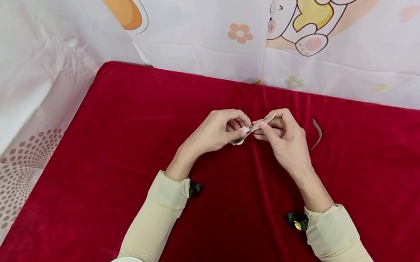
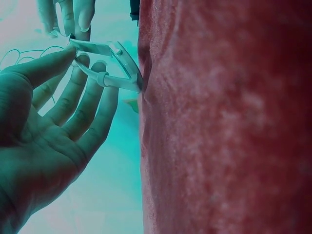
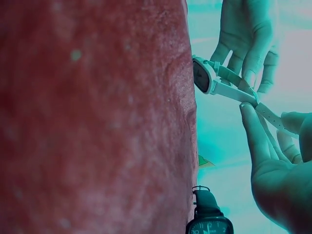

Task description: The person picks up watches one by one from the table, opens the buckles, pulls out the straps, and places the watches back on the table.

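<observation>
A wristwatch [image 1: 238,141] with a pale strap hangs between the two hands, its strap closed into a loop. My left hand [image 1: 216,129] pinches the strap near the buckle, thumb against fingertips; the left wrist view shows the watch [image 2: 127,66] beyond those fingers. From the other side, my right hand [image 1: 287,141] pinches the pale strap's free end [image 1: 267,121]. In the right wrist view that end, with a row of holes [image 3: 270,117], runs through the buckle toward the right thumb. Fingers partly cover the buckle.
A second watch, dark with a square face [image 3: 210,226], shows as a thin curved strip [image 1: 318,134] right of the right hand. Red velvet cloth [image 1: 109,142] covers the table. A printed white curtain [image 1: 194,18] stands behind. Small black devices [image 1: 296,220] sit at both wrists.
</observation>
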Demonstrator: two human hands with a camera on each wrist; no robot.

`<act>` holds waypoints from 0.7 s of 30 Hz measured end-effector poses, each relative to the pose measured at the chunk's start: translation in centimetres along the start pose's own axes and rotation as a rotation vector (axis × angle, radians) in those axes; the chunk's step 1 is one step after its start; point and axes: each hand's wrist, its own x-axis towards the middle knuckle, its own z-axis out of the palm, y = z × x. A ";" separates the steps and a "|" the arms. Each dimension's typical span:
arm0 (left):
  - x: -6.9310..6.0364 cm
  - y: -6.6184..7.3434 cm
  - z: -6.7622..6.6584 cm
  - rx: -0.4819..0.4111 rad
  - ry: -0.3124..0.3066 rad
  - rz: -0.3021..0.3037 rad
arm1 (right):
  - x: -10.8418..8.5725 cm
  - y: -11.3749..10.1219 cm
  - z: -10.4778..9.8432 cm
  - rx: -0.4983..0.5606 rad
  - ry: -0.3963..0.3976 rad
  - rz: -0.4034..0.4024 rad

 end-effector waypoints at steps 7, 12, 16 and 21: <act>0.1 -0.1 0.1 0.009 -0.014 0.002 | 0.0 0.0 0.0 0.006 -0.009 0.003; 0.1 -0.1 0.1 0.020 -0.027 0.019 | 0.0 0.0 0.1 0.016 -0.010 0.008; 0.0 -0.2 0.1 0.031 -0.030 0.026 | 0.0 -0.1 0.1 0.023 -0.015 0.008; 0.1 -0.3 0.1 0.031 -0.030 0.038 | 0.0 0.0 0.1 0.031 -0.018 0.008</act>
